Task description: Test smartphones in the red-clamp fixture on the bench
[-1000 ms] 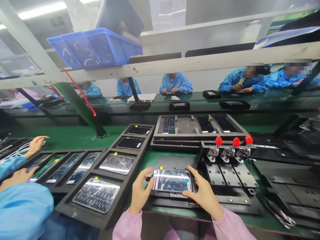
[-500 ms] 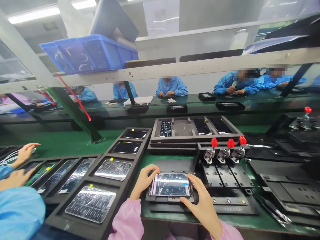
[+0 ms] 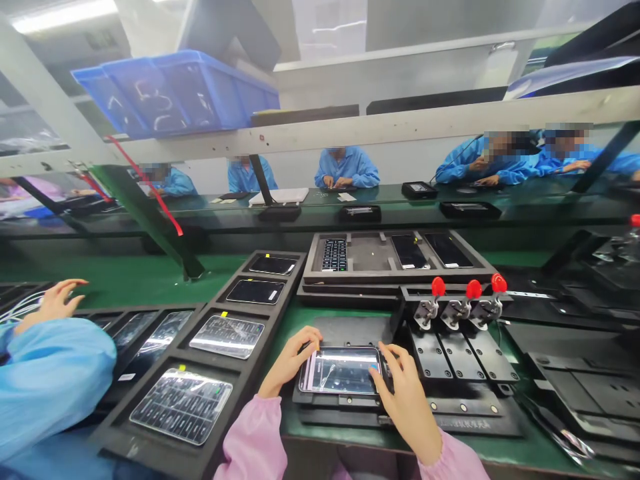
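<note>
A smartphone [image 3: 345, 373] with a lit, reflective screen lies flat on a black fixture [image 3: 350, 327] in front of me. My left hand [image 3: 295, 360] grips its upper left corner with fingers and thumb. At the right end, my right hand [image 3: 407, 400] has its fingers at the upper right corner and its thumb over the screen, on a small blue mark. The thumb hides part of the display. Just right of the phone, the fixture carries black clamp plates [image 3: 465, 353] and red-tipped toggle clamps [image 3: 473, 290], standing upright.
Left of me, a black foam tray [image 3: 285, 310] holds several phones. Another tray [image 3: 357, 267] lies behind the fixture. A co-worker's blue sleeve [image 3: 55, 380] reaches in from the left. A shelf beam [image 3: 320, 133] with a blue bin [image 3: 165, 93] crosses overhead; more fixtures [image 3: 585, 380] stand right.
My right thumb has moved from the phone's lower edge up onto its screen. My left hand stays at the corner. The co-worker's arm on the left has moved further into view.
</note>
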